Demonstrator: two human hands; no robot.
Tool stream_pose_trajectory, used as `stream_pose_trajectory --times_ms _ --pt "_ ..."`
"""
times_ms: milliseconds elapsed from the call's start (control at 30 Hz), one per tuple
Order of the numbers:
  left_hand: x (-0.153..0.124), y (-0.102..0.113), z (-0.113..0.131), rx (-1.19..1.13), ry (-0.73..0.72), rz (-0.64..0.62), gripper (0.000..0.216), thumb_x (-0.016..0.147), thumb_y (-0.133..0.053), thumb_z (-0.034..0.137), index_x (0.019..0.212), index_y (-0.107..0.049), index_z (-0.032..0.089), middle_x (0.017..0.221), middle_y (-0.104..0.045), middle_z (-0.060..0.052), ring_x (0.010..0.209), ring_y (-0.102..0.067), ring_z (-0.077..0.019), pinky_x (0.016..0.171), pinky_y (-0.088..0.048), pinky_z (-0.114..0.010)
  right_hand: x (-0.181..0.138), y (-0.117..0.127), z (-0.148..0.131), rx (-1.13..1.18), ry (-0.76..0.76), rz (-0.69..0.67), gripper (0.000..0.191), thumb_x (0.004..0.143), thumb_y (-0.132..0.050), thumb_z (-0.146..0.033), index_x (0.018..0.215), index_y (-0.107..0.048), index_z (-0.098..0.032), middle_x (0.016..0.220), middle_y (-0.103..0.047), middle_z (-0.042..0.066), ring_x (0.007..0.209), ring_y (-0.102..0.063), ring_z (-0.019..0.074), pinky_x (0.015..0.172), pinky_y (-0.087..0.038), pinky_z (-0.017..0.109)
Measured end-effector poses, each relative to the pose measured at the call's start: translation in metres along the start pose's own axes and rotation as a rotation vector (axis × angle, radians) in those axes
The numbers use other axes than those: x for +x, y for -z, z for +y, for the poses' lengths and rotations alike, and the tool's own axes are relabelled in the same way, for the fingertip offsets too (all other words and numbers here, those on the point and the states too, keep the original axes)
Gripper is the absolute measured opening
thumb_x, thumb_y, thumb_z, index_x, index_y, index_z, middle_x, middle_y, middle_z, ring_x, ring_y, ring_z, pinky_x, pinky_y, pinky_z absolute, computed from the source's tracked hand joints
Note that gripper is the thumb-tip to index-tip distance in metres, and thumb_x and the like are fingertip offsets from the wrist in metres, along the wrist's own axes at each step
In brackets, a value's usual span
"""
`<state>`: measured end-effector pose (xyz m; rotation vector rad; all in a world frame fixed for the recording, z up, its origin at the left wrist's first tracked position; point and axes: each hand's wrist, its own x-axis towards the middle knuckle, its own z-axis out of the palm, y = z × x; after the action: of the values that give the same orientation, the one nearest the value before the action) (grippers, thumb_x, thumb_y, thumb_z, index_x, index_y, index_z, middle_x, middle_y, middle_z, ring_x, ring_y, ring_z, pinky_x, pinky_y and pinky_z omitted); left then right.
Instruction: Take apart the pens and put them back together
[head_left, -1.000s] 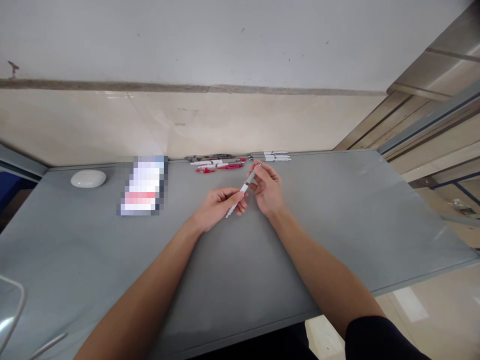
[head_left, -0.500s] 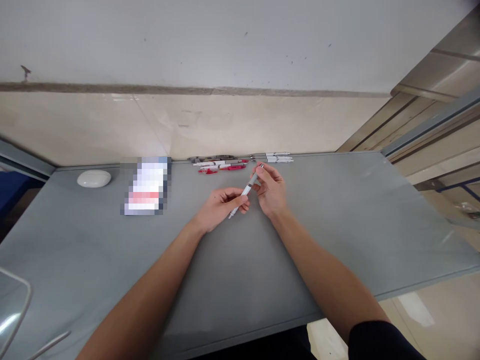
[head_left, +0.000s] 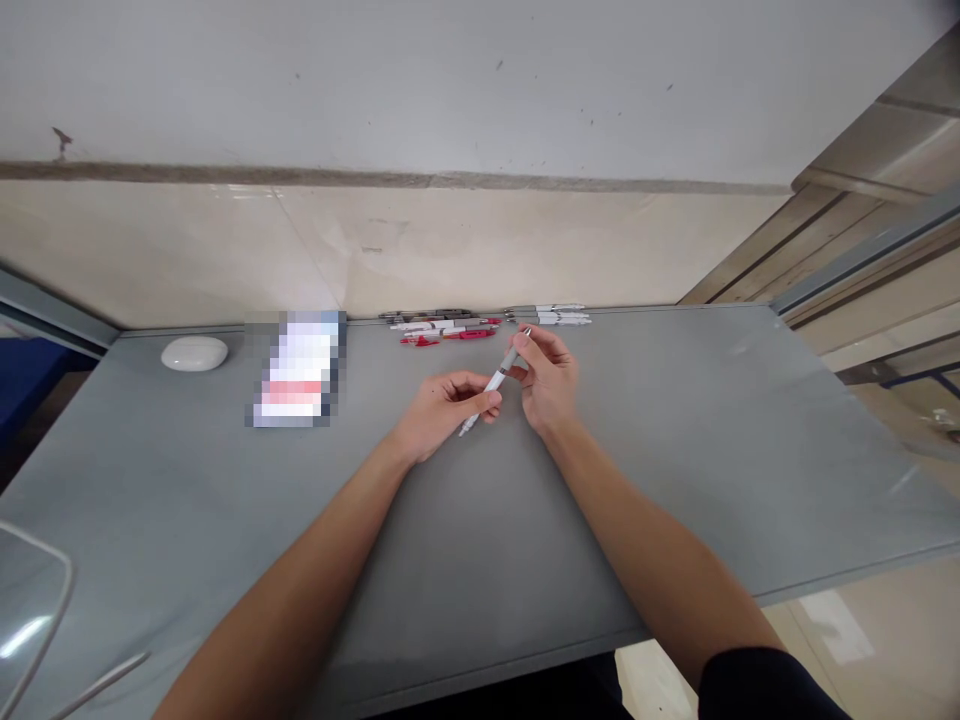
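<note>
A white pen with a grey grip and a metal tip slants between my two hands above the table. My left hand pinches its white barrel between thumb and fingers, the clip end pointing down toward me. Up at the grey grip, the fingers of my right hand close around the tip end. Just beyond my hands, several pens lie along the back edge: dark pens, white pens on the right, and red pens in front of the left group.
On the grey table, a white rounded case sits at the far left, beside a phone with a blurred, lit screen. White cable loops over the near left corner. A wall rises behind the table.
Both hands keep their hold on the pen with hardly any movement. The whole view has shifted slightly.
</note>
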<state>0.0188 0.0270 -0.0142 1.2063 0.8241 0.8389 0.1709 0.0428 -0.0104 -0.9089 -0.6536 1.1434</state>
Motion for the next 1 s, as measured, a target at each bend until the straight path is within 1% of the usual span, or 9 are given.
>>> stream_pose_trajectory --times_ms 167,200,267,333,467,567,667,867,1000 --pt "-0.0038 0.0010 0.0052 0.022 0.035 -0.145 0.030 0.086 -0.062 0.043 0.089 -0.070 0.014 0.082 -0.067 -0.006 0.073 -0.061 -0.0135 0.073 -0.050 -0.029 -0.0016 0.0014 -0.0003 0.010 -0.043 -0.060 0.018 0.065 -0.077 -0.032 0.082 -0.072 -0.027 0.081 -0.070 -0.002 0.067 -0.061 0.0109 0.055 -0.051 0.024" --pt "-0.0041 0.0012 0.0057 0.026 0.034 -0.159 0.031 0.087 -0.060 0.043 0.088 -0.070 0.014 0.082 -0.066 -0.006 0.073 -0.061 -0.0132 0.072 -0.050 -0.029 -0.0016 0.0017 -0.0004 0.017 -0.053 -0.076 0.018 0.067 -0.077 -0.033 0.083 -0.073 -0.026 0.081 -0.070 -0.002 0.068 -0.062 0.0112 0.055 -0.052 0.024" --pt "-0.0038 0.0012 0.0055 0.019 0.032 -0.154 0.031 0.088 -0.059 0.043 0.087 -0.070 0.014 0.083 -0.066 -0.006 0.073 -0.060 -0.0131 0.071 -0.049 -0.028 -0.0012 0.0022 -0.0005 0.028 -0.065 -0.096 0.019 0.068 -0.076 -0.033 0.086 -0.073 -0.026 0.081 -0.070 -0.001 0.068 -0.062 0.0116 0.055 -0.052 0.024" --pt "-0.0027 0.0009 0.0040 -0.004 0.034 -0.125 0.030 0.087 -0.061 0.042 0.088 -0.071 0.013 0.083 -0.066 -0.006 0.074 -0.060 -0.0134 0.070 -0.049 -0.028 -0.0003 0.0024 0.0000 0.033 -0.061 -0.084 0.020 0.067 -0.076 -0.033 0.085 -0.073 -0.026 0.083 -0.071 -0.001 0.068 -0.063 0.0115 0.055 -0.052 0.025" --pt "-0.0002 0.0002 0.0001 -0.051 0.001 -0.061 0.027 0.080 -0.070 0.037 0.096 -0.071 0.015 0.083 -0.066 -0.005 0.073 -0.060 -0.0134 0.068 -0.049 -0.028 0.0016 0.0027 0.0018 0.046 -0.042 -0.029 0.018 0.064 -0.078 -0.032 0.080 -0.071 -0.026 0.087 -0.071 -0.002 0.067 -0.062 0.0102 0.056 -0.053 0.024" --pt "0.0003 0.0006 -0.0015 -0.012 -0.015 -0.033 0.029 0.076 -0.074 0.035 0.099 -0.071 0.017 0.080 -0.066 -0.004 0.071 -0.059 -0.0130 0.068 -0.049 -0.027 0.0020 0.0027 0.0029 0.054 -0.037 -0.013 0.016 0.063 -0.079 -0.031 0.075 -0.070 -0.025 0.088 -0.071 -0.003 0.067 -0.062 0.0100 0.056 -0.053 0.024" --pt "-0.0006 0.0015 -0.0016 0.030 -0.024 -0.056 0.028 0.080 -0.069 0.038 0.097 -0.070 0.016 0.079 -0.066 -0.004 0.071 -0.060 -0.0135 0.068 -0.049 -0.028 0.0016 0.0030 0.0029 0.063 -0.044 -0.035 0.015 0.063 -0.078 -0.030 0.074 -0.070 -0.025 0.083 -0.071 -0.003 0.066 -0.062 0.0102 0.054 -0.052 0.023" --pt "-0.0024 0.0036 0.0028 0.043 -0.012 -0.178 0.031 0.087 -0.059 0.045 0.090 -0.068 0.015 0.080 -0.063 -0.005 0.072 -0.058 -0.0133 0.068 -0.048 -0.027 0.0006 0.0039 0.0010 0.072 -0.072 -0.086 0.014 0.063 -0.077 -0.029 0.072 -0.069 -0.024 0.075 -0.070 -0.003 0.063 -0.062 0.0111 0.054 -0.052 0.025" --pt "-0.0028 0.0038 0.0043 0.016 0.015 -0.179 0.031 0.087 -0.059 0.045 0.091 -0.069 0.016 0.079 -0.064 -0.005 0.071 -0.057 -0.0129 0.068 -0.047 -0.027 0.0005 0.0041 0.0009 0.074 -0.072 -0.101 0.014 0.064 -0.077 -0.029 0.074 -0.070 -0.024 0.073 -0.069 -0.003 0.063 -0.062 0.0112 0.054 -0.052 0.025"
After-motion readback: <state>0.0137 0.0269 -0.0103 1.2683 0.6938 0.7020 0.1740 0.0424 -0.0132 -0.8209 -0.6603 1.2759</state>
